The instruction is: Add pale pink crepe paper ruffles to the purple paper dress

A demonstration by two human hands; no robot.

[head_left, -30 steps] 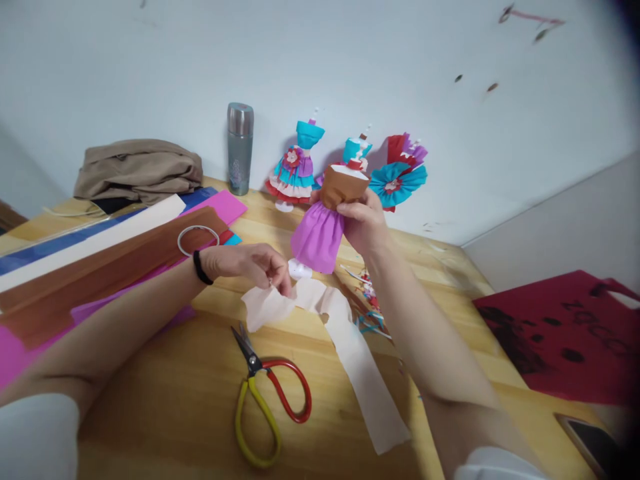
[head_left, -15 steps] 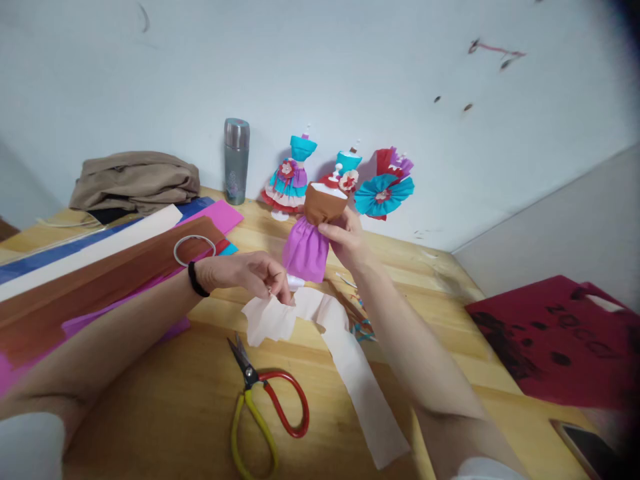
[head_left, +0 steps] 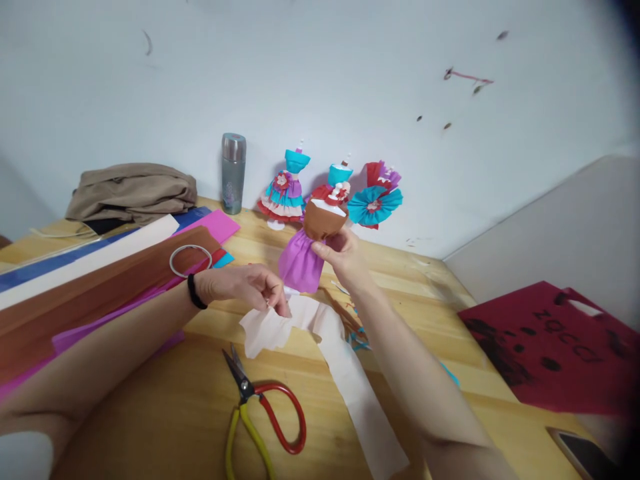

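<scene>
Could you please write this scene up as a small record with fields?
left hand: pinches the pale pink paper strip in the fingers of the left hand
right hand: the right hand holds the miniature dress form at its waist
outfit held: brown top, purple skirt
scissors: the scissors lie on the wooden table, blades slightly apart, one handle red, one yellow
by the wall: metallic bottle, three more dressed forms
left side: folded brown cloth, coloured paper sheets
right side: red bag
</scene>
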